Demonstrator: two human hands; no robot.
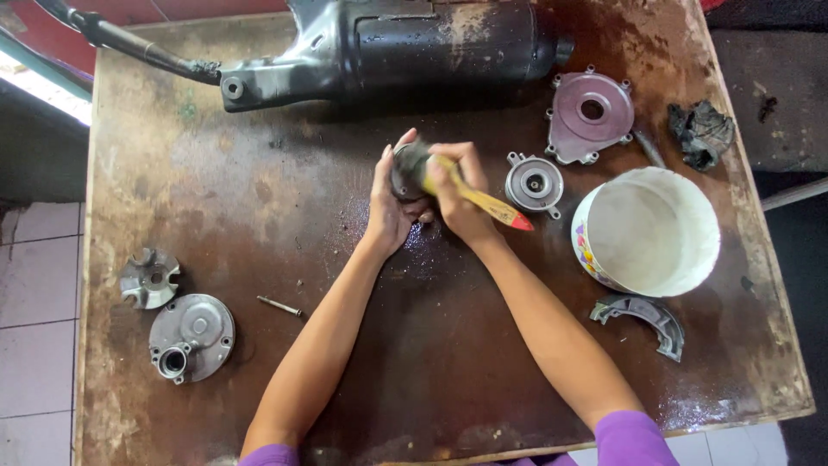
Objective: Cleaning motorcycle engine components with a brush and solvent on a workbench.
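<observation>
Hands meet near the middle of the frame, just above centre, over a stained wooden table. The left hand is wrapped around a small dark round metal part, fingers curled behind it and thumb in front. The right hand is closed on a yellow-handled brush with a red tip, its bristle end pressed against the part.

That part looks stiff, fairly heavy for its size and likely slick with grime, so a grip around its rim seems the safest hold; its exact shape is hard to make out between the fingers.

To the right sit a small round cover and a white tub; a black exhaust lies across the top.
</observation>
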